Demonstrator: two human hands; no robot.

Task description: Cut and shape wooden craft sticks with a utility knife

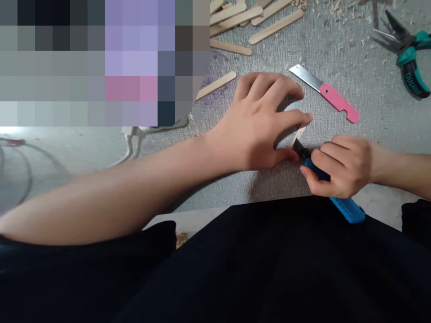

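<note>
My right hand point(343, 166) is wrapped round a blue utility knife point(348, 211). Its dark blade meets a small pale strip of wood point(299, 133), seemingly a piece of craft stick. Thumb and index finger of my left hand point(259, 116) pinch this strip at its two ends, close to the tabletop. Part of the strip is covered by the fingertips and the blade. Just beyond both hands lies a pink-handled folding knife point(339, 102) with its blade out.
Several wooden craft sticks point(276, 27) lie at the back of the grey table point(377, 130), among wood shavings point(340, 6). Pliers point(409, 54) with teal and black handles rest at the far right. A white cable point(129, 143) runs at left. The upper left is pixelated.
</note>
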